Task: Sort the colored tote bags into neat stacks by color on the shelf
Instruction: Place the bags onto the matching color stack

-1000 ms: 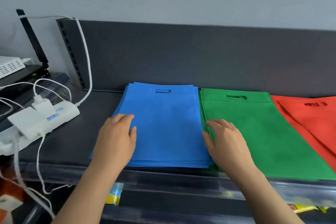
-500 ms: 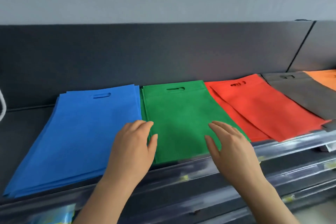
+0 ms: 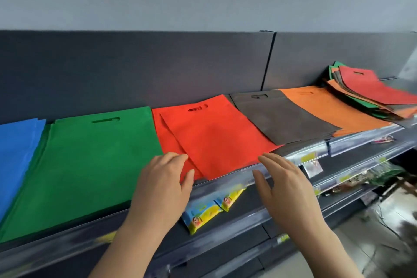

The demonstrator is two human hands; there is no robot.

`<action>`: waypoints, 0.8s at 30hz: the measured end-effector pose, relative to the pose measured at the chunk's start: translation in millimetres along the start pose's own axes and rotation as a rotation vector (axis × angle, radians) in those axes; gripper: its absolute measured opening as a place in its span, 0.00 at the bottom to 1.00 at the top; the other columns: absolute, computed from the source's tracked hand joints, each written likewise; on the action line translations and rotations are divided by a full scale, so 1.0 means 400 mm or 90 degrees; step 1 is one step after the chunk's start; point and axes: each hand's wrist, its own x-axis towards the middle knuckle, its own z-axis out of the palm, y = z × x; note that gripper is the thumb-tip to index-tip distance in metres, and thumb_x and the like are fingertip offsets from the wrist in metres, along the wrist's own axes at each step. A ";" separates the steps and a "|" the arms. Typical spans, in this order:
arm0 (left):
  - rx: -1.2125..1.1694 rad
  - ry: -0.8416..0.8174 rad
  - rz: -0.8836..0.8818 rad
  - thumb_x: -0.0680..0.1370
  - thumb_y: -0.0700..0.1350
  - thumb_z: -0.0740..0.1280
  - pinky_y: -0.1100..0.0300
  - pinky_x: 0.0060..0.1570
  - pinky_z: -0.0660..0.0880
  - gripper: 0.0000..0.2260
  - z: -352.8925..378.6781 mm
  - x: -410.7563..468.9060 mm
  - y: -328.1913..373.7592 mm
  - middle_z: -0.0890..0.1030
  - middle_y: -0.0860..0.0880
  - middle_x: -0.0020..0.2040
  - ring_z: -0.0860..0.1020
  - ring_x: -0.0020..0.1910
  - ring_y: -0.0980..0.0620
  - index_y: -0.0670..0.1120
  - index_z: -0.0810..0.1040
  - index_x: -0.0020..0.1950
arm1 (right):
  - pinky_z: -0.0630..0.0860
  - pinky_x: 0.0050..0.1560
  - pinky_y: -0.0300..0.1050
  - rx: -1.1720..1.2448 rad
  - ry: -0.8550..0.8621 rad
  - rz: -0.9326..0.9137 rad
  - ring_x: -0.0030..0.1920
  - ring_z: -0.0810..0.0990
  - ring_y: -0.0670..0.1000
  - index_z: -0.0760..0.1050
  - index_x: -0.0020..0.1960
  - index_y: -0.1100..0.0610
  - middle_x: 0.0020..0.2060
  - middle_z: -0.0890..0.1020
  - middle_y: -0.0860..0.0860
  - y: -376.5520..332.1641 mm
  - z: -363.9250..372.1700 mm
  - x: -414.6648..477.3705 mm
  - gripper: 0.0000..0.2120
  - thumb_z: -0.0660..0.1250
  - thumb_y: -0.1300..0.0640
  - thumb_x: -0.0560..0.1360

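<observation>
Head view: left hand and right hand spread at red bags, lengthwise front-to-back (handle slots rearward).

The left hand and the right hand are bare. The left forearm and the right forearm are bare too, uncovered from the wrists down, well below the front edge of the shelf, to where the view ends.

1. bright, soft, even light; only faint shadows.
2. pale glare along the front strip of the shelf.
3. motion blur smears the lower right of the frame.
4. wide-angle lens bends lines at the edges.
</observation>
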 end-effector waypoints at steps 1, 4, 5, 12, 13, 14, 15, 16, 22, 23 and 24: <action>-0.005 0.001 0.004 0.77 0.49 0.66 0.56 0.59 0.71 0.17 0.023 0.011 0.035 0.79 0.50 0.58 0.75 0.57 0.50 0.44 0.77 0.63 | 0.75 0.59 0.52 -0.005 -0.001 0.004 0.59 0.78 0.56 0.79 0.59 0.60 0.56 0.81 0.53 0.042 -0.013 0.007 0.15 0.68 0.55 0.75; -0.015 0.003 0.011 0.77 0.48 0.66 0.55 0.59 0.70 0.16 0.090 0.045 0.128 0.80 0.49 0.58 0.75 0.57 0.48 0.44 0.78 0.63 | 0.72 0.62 0.51 -0.027 -0.007 0.015 0.59 0.78 0.55 0.79 0.59 0.60 0.56 0.81 0.53 0.155 -0.044 0.023 0.15 0.69 0.55 0.74; -0.015 0.000 0.011 0.77 0.48 0.66 0.55 0.59 0.70 0.16 0.107 0.054 0.150 0.80 0.49 0.57 0.75 0.57 0.48 0.44 0.78 0.63 | 0.72 0.62 0.51 -0.035 -0.004 0.014 0.59 0.79 0.55 0.79 0.58 0.60 0.55 0.82 0.53 0.182 -0.051 0.030 0.15 0.70 0.56 0.73; -0.015 -0.019 0.036 0.75 0.46 0.69 0.52 0.52 0.73 0.14 0.241 0.157 0.318 0.81 0.48 0.53 0.76 0.51 0.45 0.43 0.80 0.59 | 0.74 0.57 0.51 -0.058 0.013 0.045 0.54 0.81 0.57 0.80 0.55 0.60 0.52 0.83 0.53 0.385 -0.096 0.085 0.13 0.72 0.58 0.71; -0.016 -0.022 0.042 0.75 0.46 0.69 0.52 0.51 0.74 0.14 0.260 0.175 0.336 0.81 0.48 0.52 0.77 0.50 0.45 0.43 0.80 0.58 | 0.74 0.57 0.51 -0.060 0.016 0.049 0.55 0.80 0.56 0.80 0.56 0.60 0.53 0.83 0.53 0.408 -0.096 0.095 0.14 0.72 0.57 0.72; -0.017 -0.025 0.050 0.74 0.45 0.70 0.52 0.51 0.74 0.13 0.280 0.193 0.354 0.82 0.48 0.51 0.77 0.49 0.44 0.43 0.80 0.57 | 0.74 0.57 0.50 -0.062 0.018 0.052 0.55 0.81 0.56 0.80 0.56 0.60 0.53 0.83 0.53 0.432 -0.095 0.106 0.14 0.72 0.57 0.72; -0.020 -0.027 0.059 0.74 0.45 0.70 0.51 0.51 0.74 0.13 0.299 0.211 0.373 0.82 0.48 0.51 0.77 0.49 0.44 0.42 0.80 0.56 | 0.74 0.57 0.50 -0.064 0.018 0.055 0.55 0.81 0.56 0.80 0.56 0.60 0.53 0.83 0.53 0.457 -0.093 0.118 0.14 0.71 0.56 0.72; -0.024 -0.028 0.065 0.74 0.45 0.70 0.51 0.51 0.75 0.12 0.319 0.230 0.391 0.82 0.48 0.50 0.77 0.49 0.44 0.42 0.81 0.56 | 0.74 0.57 0.50 -0.064 0.015 0.063 0.55 0.80 0.56 0.80 0.56 0.60 0.53 0.83 0.53 0.484 -0.090 0.131 0.14 0.71 0.56 0.73; -0.038 -0.037 0.073 0.72 0.45 0.72 0.52 0.49 0.76 0.12 0.436 0.356 0.488 0.82 0.48 0.49 0.78 0.47 0.44 0.43 0.81 0.54 | 0.69 0.63 0.48 -0.065 -0.030 0.101 0.63 0.75 0.55 0.76 0.63 0.58 0.61 0.79 0.52 0.633 -0.072 0.238 0.18 0.66 0.53 0.76; -0.037 -0.041 0.073 0.72 0.45 0.72 0.52 0.49 0.76 0.12 0.452 0.380 0.503 0.82 0.48 0.49 0.78 0.47 0.44 0.44 0.81 0.54 | 0.69 0.63 0.49 -0.064 -0.033 0.102 0.63 0.74 0.54 0.75 0.64 0.58 0.61 0.78 0.52 0.657 -0.068 0.260 0.18 0.66 0.52 0.76; -0.038 -0.044 0.072 0.73 0.46 0.72 0.52 0.50 0.76 0.12 0.466 0.406 0.518 0.82 0.48 0.49 0.78 0.48 0.44 0.44 0.81 0.55 | 0.70 0.63 0.49 -0.064 -0.035 0.102 0.63 0.75 0.55 0.75 0.63 0.58 0.60 0.79 0.52 0.680 -0.065 0.284 0.18 0.66 0.52 0.76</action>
